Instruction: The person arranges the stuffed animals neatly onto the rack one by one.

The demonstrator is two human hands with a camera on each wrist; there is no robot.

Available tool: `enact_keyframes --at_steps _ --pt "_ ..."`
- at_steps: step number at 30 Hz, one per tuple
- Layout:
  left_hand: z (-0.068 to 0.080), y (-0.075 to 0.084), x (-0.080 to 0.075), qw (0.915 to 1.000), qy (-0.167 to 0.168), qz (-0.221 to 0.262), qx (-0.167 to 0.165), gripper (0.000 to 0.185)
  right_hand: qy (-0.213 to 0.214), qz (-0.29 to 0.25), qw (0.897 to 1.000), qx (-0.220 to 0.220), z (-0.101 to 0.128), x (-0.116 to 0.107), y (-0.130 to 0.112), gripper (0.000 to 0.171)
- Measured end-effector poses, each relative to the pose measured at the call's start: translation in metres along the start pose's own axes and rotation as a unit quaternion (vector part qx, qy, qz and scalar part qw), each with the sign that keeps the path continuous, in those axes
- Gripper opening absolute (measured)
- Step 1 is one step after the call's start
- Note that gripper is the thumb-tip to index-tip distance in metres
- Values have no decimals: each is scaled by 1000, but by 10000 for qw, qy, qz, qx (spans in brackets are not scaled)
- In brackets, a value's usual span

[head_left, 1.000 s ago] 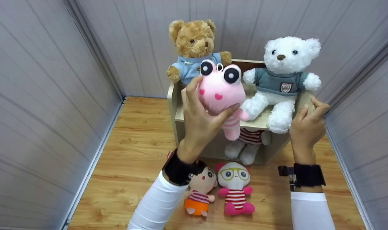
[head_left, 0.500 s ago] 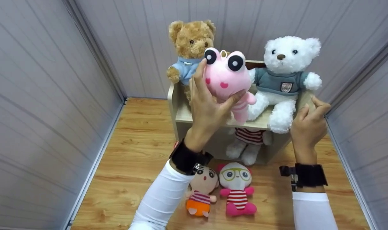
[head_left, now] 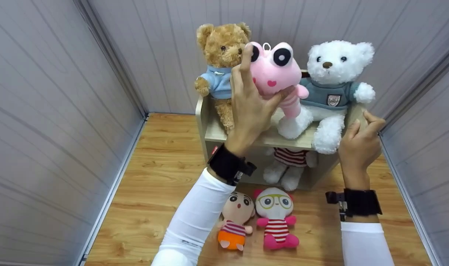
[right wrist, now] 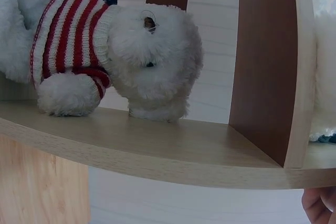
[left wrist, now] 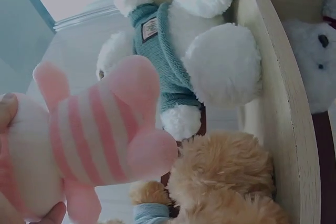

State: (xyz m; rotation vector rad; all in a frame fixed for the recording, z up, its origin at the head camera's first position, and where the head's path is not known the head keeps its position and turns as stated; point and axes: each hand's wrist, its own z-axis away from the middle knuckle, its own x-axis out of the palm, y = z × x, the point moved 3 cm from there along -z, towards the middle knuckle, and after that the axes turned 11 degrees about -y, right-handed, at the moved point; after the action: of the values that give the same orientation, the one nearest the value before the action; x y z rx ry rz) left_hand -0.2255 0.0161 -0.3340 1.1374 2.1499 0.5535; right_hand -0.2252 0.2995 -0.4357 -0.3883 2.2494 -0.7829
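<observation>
Since a second ago the left hand [head_left: 251, 111] has carried the pink frog plush [head_left: 274, 72] up and away from the person, from in front of the wooden shelf unit [head_left: 209, 129] to a spot above its top board, between the brown teddy bear [head_left: 221, 55] and the white teddy bear [head_left: 330, 87]. Fingers and thumb are curled round the frog's head from below and behind, its striped body hanging clear of the board. The right hand [head_left: 359, 146] holds the right end of the shelf unit, fingers pinched on its edge; the right wrist view shows only fingertips at the board's underside. Inside the shelf unit's lower compartment sits a white bear in a red-striped jumper [right wrist: 105, 45]; on the floor in front of the shelf unit lie a doll in a striped top with orange shorts [head_left: 235, 221] and a white doll with green glasses [head_left: 274, 218]. To seat the frog well, the gap between the two bears looks narrow, so it seems wise to lower it straight down with its striped legs leading, rest its back toward the rear of the board, and let go only once it sits without leaning on either neighbour, while the right hand steadies the shelf unit.
</observation>
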Motion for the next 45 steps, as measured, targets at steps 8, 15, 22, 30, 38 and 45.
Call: enact_keyframes --at_steps 8,15,22,30,38,45 --pt "-10 -2 11 9978 -323 -416 -410 104 35 -29 10000 -32 0 1 0 34" --pt "-17 -9 30 9935 -516 -762 -671 97 57 -51 10000 -46 0 -1 -1 34" --pt "-15 -25 48 9844 -877 -1130 -1022 90 44 -31 10000 -28 1 0 -2 34" --pt "-13 -35 59 9674 -1536 -1621 -1197 84 -45 -26 10000 52 -1 -1 -1 35" --pt "-13 -36 60 9527 -2004 -2014 -1079 82 -148 93 9997 144 -1 -2 -4 35" --pt "-11 -39 58 9475 -2144 -2131 -1042 68 -174 116 9997 154 -1 -2 -4 35"
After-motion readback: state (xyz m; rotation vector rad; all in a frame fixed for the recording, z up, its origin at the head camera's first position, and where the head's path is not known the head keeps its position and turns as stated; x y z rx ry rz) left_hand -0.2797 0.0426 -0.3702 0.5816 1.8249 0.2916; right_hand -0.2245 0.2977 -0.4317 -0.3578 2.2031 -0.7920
